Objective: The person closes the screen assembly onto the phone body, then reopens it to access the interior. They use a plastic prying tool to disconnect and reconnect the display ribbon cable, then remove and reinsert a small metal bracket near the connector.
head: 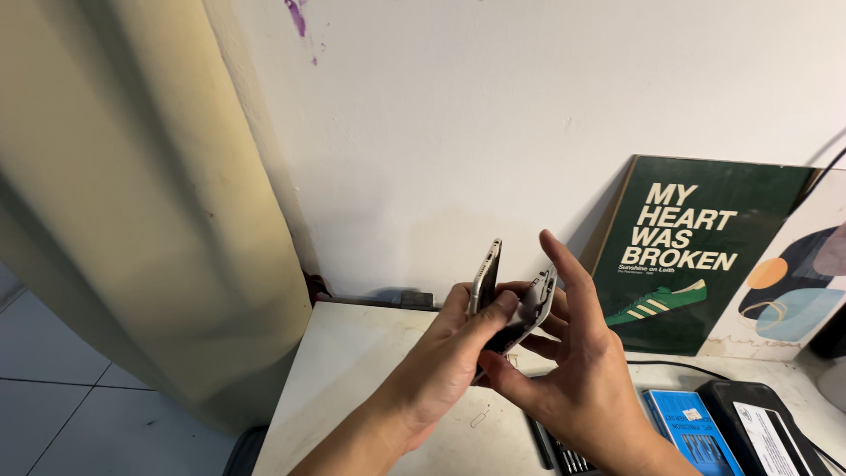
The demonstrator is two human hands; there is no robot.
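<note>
L hand, R hand part slim metal phone (hinged open).

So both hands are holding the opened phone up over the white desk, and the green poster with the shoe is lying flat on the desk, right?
Not quite. In the head view the green poster stands leaning against the wall, not lying flat. The rest holds: left hand and right hand hold the opened phone over the white desk.
</note>
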